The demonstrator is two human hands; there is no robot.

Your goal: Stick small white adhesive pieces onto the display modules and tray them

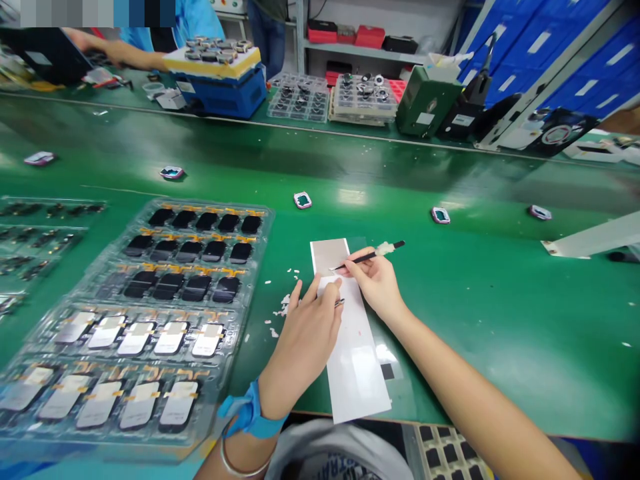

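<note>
r hand (375,285) pinching blk tweezers (369,257), tips at white film strip (356,353); l hand (306,340) pressed on strip, pinch unclear; blister tray of screens (266,217) just left.

The left hand (305,340) and right hand (375,283) sit over the white strip (357,373), with tweezers (367,257) jutting up and right from the right hand. To the left, stacked plastic trays (260,220) block the way, their rim near the left hand, with white scraps (283,307) between. Right of the strip, a hand can pass over the green desk (500,333) to the pale bar (595,237) near the right edge. Ahead, small pink-framed parts (303,200) stand well apart, then a raised rail (320,131) crosses the desk.
</note>
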